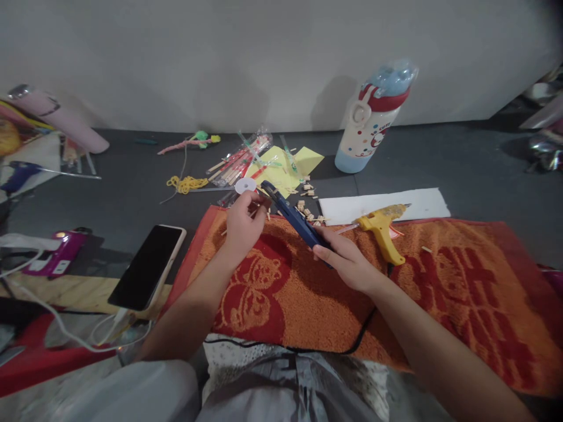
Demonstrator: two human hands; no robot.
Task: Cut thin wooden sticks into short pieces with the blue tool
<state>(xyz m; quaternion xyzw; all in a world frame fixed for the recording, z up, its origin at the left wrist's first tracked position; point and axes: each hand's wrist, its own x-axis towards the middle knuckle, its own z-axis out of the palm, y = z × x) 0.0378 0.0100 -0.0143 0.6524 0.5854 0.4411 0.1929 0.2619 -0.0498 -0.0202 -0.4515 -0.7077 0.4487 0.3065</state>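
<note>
My right hand (345, 261) is wrapped round the lower end of a long dark blue hand tool (297, 221) with a darker head. It is tilted up to the left over the towel, and I cannot tell its exact kind. Close to its head, my left hand (246, 223) has its fingers curled in a pinch. Whatever they hold, if anything, is too small or hidden to make out. Several short cut pieces of wooden stick (305, 208) lie just beyond the tool. Both hands are above an orange and red towel (334, 305).
A yellow glue gun (382, 225) rests on the towel beside a white board (417, 202). Behind are yellow paper (279, 161), wrapped sticks (240, 161), a white spool (245, 186), yellow string (187, 184) and a bottle (372, 126). A phone (149, 266) lies left, near a purple power strip (55, 258).
</note>
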